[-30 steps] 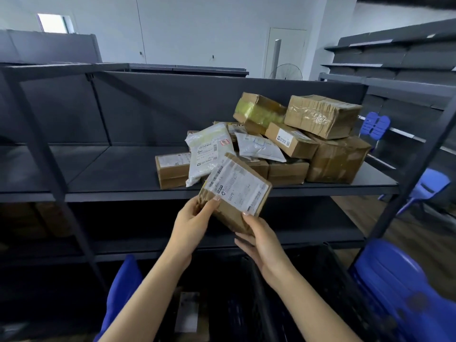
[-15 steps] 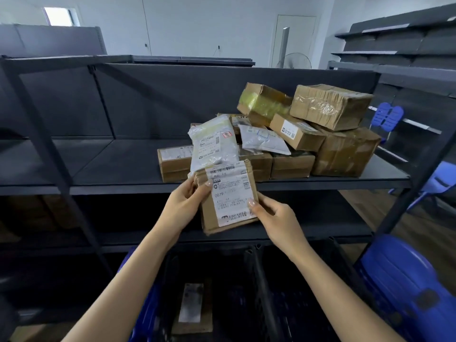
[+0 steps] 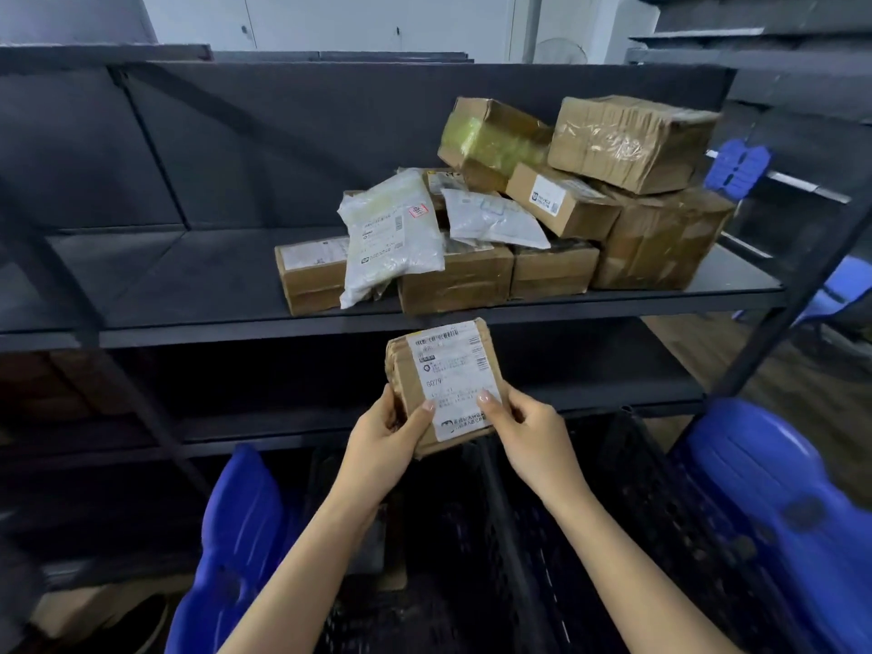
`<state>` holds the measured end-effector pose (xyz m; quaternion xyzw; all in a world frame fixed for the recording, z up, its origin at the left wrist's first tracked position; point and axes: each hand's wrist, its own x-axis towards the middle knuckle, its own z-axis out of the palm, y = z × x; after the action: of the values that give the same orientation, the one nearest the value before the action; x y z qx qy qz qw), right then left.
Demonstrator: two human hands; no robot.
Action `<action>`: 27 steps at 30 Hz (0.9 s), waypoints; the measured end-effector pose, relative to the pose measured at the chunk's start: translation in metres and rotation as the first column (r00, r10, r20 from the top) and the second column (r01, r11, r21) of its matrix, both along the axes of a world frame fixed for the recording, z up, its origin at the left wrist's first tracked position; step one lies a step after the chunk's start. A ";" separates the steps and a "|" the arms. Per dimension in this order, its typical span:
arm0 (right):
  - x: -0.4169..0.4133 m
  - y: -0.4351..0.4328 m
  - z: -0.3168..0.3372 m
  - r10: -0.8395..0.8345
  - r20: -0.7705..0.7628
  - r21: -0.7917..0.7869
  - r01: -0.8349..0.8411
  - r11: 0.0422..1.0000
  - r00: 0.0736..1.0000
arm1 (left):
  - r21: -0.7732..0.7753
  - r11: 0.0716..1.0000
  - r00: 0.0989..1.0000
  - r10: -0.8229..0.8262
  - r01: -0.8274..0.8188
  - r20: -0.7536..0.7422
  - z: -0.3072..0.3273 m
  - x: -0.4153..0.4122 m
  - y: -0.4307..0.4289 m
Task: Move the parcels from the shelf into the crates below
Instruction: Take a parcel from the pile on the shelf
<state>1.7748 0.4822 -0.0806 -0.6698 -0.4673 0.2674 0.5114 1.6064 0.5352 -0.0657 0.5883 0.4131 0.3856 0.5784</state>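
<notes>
1. The brown parcel (image 3: 441,370), white label up, is held in the air just in front of the shelf (image 3: 165,276).
2. The left hand (image 3: 383,441) grips its 7 o'clock corner, thumb on the label; the right hand (image 3: 533,436) pinches the 5 o'clock corner.
3. At its 12 o'clock, the parcel pile (image 3: 495,224) sits on the shelf.
4. At 6 o'clock, black crates (image 3: 637,535) lie beneath the hands.
</notes>
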 end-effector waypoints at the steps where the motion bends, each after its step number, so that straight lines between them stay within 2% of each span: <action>1: 0.004 -0.003 -0.002 -0.008 -0.006 -0.007 0.008 1.000 1.000 | 0.007 1.000 1.000 -0.020 0.020 -0.004 0.000 0.004 -0.001; 4: 0.020 -0.014 -0.010 -0.046 -0.020 -0.014 0.046 0.999 0.999 | 0.016 0.997 0.997 -0.070 0.070 -0.024 -0.004 0.022 -0.005; 9: 0.070 -0.034 -0.025 -0.092 0.044 -0.041 0.094 0.995 0.995 | -0.019 0.992 0.990 -0.124 0.123 -0.069 -0.024 0.073 -0.017; 13: 0.122 -0.049 -0.049 -0.105 0.071 -0.076 0.110 0.991 0.992 | -0.062 0.986 0.974 -0.161 0.153 -0.157 -0.049 0.124 -0.027; 19: 0.184 -0.057 -0.102 -0.092 0.058 -0.151 0.100 0.984 0.994 | -0.126 0.988 0.970 -0.112 0.086 -0.216 -0.104 0.190 -0.037; 27: 0.216 -0.039 -0.191 -0.132 -0.002 -0.271 0.127 0.954 0.991 | -0.204 0.979 0.943 -0.063 -0.005 -0.326 -0.187 0.232 -0.021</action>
<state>1.9909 0.4435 -0.2720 -0.7596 -0.3765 0.3013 0.4364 1.8384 0.5140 -0.2526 0.5889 0.5326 0.2291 0.5631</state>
